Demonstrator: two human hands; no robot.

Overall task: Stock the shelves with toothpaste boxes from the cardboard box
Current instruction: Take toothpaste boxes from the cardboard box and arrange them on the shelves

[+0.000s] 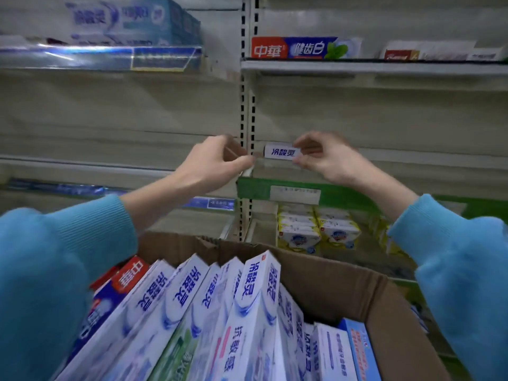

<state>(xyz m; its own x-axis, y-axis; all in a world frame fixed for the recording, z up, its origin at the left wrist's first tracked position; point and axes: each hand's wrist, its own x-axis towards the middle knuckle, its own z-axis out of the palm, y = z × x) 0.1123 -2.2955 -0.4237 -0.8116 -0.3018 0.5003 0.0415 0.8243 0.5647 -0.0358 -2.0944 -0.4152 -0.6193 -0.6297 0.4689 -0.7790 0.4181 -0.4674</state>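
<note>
Your right hand (327, 158) pinches the end of a white toothpaste box with blue lettering (280, 153), thumb below and fingers curled over the top, holding it on the grey metal middle shelf (412, 160) just right of the slotted upright post (247, 105). Your left hand (214, 160) reaches toward the same spot with its fingers curled, the fingertips close to the box's near end beside the post; the blur keeps you from telling whether they touch the box or only the shelf edge. Both arms wear blue knitted sleeves (55, 257). Below you, the open brown cardboard box (343, 284) is packed with long white-and-blue toothpaste boxes (247, 312) leaning on end, a red-topped one (129, 276) at the left and a pale blue one (360, 350) at the right. On the shelf above sits a red-and-blue toothpaste box (297, 48) lying flat, with a white-and-red one (423, 52) further right. A stack of light blue boxes (132, 22) stands on the upper left shelf. Under the green shelf strip (297, 192), yellow-and-white soap packs (316, 229) are stacked.
</note>
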